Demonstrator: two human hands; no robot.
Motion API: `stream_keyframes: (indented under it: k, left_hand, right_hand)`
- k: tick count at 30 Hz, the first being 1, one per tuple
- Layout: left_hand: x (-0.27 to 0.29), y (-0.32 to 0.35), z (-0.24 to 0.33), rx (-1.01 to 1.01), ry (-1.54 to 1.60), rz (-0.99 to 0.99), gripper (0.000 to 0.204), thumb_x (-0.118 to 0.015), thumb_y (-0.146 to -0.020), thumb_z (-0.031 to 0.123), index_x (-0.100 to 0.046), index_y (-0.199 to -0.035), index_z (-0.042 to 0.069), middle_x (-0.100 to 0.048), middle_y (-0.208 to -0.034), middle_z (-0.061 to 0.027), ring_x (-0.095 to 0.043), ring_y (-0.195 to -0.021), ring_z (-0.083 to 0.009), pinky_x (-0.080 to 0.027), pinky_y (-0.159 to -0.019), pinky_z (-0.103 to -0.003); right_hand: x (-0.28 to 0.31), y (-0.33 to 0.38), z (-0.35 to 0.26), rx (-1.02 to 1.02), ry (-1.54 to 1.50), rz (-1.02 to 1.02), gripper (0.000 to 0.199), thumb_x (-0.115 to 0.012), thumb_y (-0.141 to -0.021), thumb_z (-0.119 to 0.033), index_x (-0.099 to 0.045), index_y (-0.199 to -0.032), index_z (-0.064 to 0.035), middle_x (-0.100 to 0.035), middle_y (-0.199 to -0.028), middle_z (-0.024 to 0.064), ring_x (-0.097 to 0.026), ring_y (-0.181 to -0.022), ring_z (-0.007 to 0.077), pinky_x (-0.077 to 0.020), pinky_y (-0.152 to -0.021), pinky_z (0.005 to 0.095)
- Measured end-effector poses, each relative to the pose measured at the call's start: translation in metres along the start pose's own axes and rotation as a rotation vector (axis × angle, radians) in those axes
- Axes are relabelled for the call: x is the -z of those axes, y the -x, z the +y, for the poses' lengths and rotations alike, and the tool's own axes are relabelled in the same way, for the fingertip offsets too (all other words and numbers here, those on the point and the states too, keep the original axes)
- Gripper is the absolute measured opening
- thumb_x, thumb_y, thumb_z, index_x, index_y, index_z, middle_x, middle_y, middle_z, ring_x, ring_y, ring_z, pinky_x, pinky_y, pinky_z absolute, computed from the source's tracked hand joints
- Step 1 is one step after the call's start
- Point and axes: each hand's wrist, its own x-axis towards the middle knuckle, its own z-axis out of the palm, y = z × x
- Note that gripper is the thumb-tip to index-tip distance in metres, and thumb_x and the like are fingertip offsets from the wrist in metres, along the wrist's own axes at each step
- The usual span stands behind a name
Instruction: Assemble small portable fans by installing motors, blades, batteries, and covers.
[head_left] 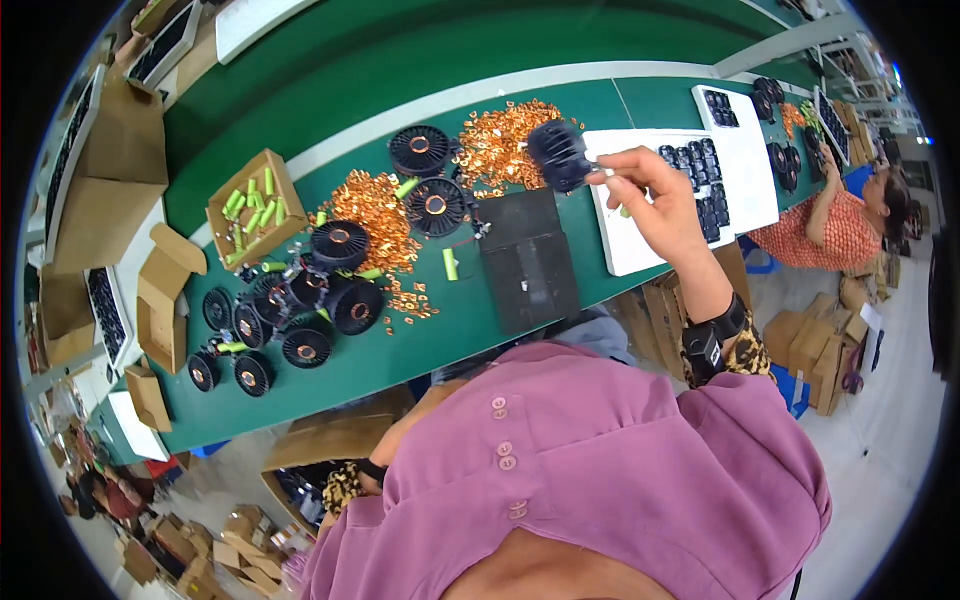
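Note:
My right hand [655,200] is raised over the table's far side, fingers pinched on the right edge of a black finned fan [560,155]. A small white bit shows at the fingertips. Below the fan lies a black mat [528,262], with a single green cylindrical cell [449,264] to its left. Beside the fan is a heap of small copper-coloured pieces [500,140]. My left hand [425,408] is low by the table's near edge; its fingers are hidden against my shirt. Two round black fans [436,206] with copper centres lie left of the mat.
A white foam tray [630,248] of black parts lies to the right. On the left are a carton of green cells [282,180], a second copper heap [372,205] and a cluster of wired fans [306,348]. A co-worker [825,220] sits at the far right.

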Motion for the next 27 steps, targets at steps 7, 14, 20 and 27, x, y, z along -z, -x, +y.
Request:
stream_keyframes:
  k: [7, 14, 20, 27]
  left_hand:
    - [-0.071, -0.086, -0.062, -0.045, 0.022, -0.026, 0.035, -0.051, -0.090, 0.020, -0.056, -0.117, -0.002, -0.060, -0.114, -0.0178, -0.057, -0.103, -0.0209, -0.044, -0.088, -0.029]
    - [-0.132, -0.106, -0.104, -0.062, 0.024, 0.002, 0.036, -0.051, -0.090, 0.021, -0.055, -0.117, -0.002, -0.059, -0.114, -0.0182, -0.057, -0.103, -0.0223, -0.043, -0.088, -0.030]
    - [-0.148, -0.111, -0.161, -0.144, 0.052, 0.129, 0.037, -0.051, -0.090, 0.022, -0.055, -0.118, -0.001, -0.059, -0.114, -0.0185, -0.056, -0.104, -0.0236, -0.043, -0.089, -0.031]
    - [-0.107, -0.198, -0.239, -0.368, 0.045, 0.139, 0.038, -0.050, -0.090, 0.024, -0.055, -0.119, -0.001, -0.059, -0.114, -0.0189, -0.056, -0.104, -0.0250, -0.043, -0.089, -0.032]
  right_hand:
    - [0.041, 0.035, 0.157, 0.342, 0.727, -0.249, 0.028, -0.055, -0.078, -0.001, -0.058, -0.106, -0.0055, -0.060, -0.094, 0.0157, -0.057, -0.092, 0.0323, -0.0467, -0.079, 0.0384]
    - [0.080, 0.173, 0.196, 0.273, 0.621, -0.568, 0.030, -0.060, -0.077, -0.016, -0.059, -0.106, -0.0061, -0.058, -0.087, 0.0115, -0.057, -0.084, 0.0293, -0.0459, -0.068, 0.0410]
    - [0.069, 0.188, 0.265, 0.273, 0.558, -0.888, 0.031, -0.058, -0.080, -0.018, -0.060, -0.108, -0.0061, -0.061, -0.091, 0.0184, -0.060, -0.081, 0.0352, -0.0481, -0.071, 0.0435]
    - [0.044, 0.121, 0.307, 0.258, 0.668, -0.967, 0.029, -0.058, -0.080, -0.017, -0.061, -0.107, -0.0051, -0.061, -0.092, 0.0189, -0.059, -0.083, 0.0360, -0.0480, -0.073, 0.0433]
